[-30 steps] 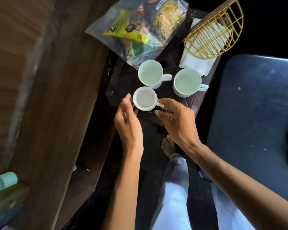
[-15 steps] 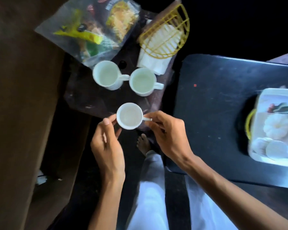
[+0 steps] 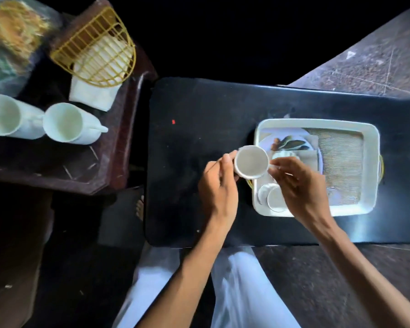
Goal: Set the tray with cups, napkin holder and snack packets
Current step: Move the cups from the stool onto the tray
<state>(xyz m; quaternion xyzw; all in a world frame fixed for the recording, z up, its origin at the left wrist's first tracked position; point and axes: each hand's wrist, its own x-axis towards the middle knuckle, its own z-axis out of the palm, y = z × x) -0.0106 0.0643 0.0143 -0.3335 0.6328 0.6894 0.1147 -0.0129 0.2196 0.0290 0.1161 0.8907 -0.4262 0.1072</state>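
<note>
I hold a small white cup (image 3: 251, 161) in the air over the left rim of the white tray (image 3: 369, 185). My right hand (image 3: 296, 188) pinches its handle, and my left hand (image 3: 219, 185) steadies its left side with the fingertips. The tray lies on a black table (image 3: 199, 138) and has a printed floral picture and a woven mat inside. Two more white cups (image 3: 3, 117) (image 3: 65, 123) stand on a dark brown stool (image 3: 81, 166) at the left. Behind them is a yellow wire napkin holder (image 3: 97, 48) with white napkins, and a clear bag of snack packets (image 3: 12, 41).
The black table has bare room left of the tray. A gap separates it from the brown stool. My legs in light trousers (image 3: 237, 292) and a bare foot show below. Rough grey floor (image 3: 376, 62) lies at the upper right.
Both hands have carried the small cup to the right, from just off the stool to above the tray's left rim. The view swung right with them.
</note>
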